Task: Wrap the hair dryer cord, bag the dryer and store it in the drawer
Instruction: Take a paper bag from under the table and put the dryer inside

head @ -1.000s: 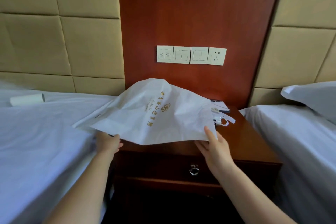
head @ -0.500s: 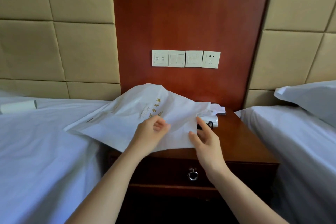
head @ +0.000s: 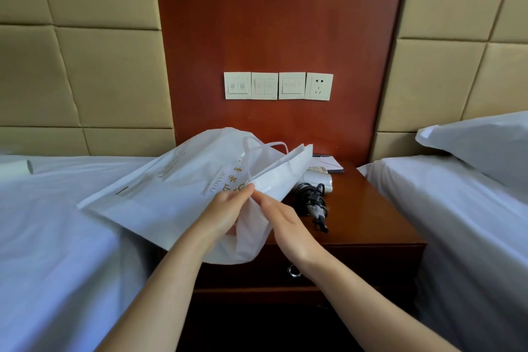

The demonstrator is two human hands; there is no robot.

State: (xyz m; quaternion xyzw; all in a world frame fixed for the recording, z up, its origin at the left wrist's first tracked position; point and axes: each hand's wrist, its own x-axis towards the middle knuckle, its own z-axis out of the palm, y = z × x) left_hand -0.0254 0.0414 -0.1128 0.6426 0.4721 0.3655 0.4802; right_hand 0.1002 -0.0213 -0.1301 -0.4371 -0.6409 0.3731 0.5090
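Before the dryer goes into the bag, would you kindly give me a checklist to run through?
1. The cord wound round the hair dryer: ok, bundled on it, plug end sticking out.
2. Mouth of the bag open: not ok, the left hand and right hand pinch its edges, parted only a little.
3. Dryer within reach: ok, it lies on the nightstand right of the bag, untouched.
4. A hand free to lift it: not ok, both hold the bag.
5. The drawer open: not ok, it is shut; its ring pull hangs.
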